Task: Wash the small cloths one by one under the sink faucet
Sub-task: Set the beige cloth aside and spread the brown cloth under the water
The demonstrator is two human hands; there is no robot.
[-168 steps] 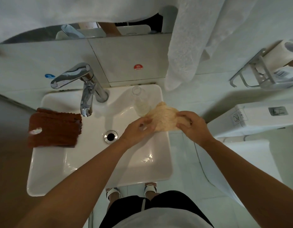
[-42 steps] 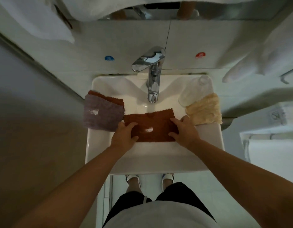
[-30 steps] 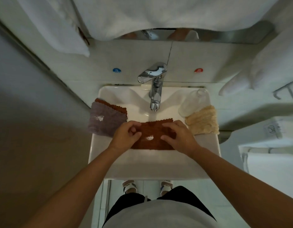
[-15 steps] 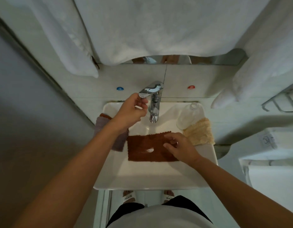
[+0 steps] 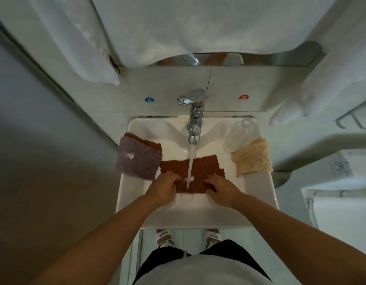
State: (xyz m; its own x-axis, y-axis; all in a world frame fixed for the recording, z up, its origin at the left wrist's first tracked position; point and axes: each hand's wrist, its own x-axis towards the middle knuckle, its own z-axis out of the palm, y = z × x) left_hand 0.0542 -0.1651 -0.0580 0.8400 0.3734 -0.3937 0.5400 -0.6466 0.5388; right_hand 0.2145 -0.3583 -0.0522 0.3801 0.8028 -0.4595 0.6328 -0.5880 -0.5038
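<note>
while water runs, both hands' fingers grip the brown cloth's near edge.

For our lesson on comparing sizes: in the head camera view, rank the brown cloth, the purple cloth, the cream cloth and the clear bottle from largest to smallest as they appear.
1. brown cloth, partly covered by the hands
2. purple cloth
3. cream cloth
4. clear bottle

Purple and cream look close.

We see the faucet at 12 o'clock running water onto the brown cloth in the sink. Left hand and right hand grip its near edge.
</note>
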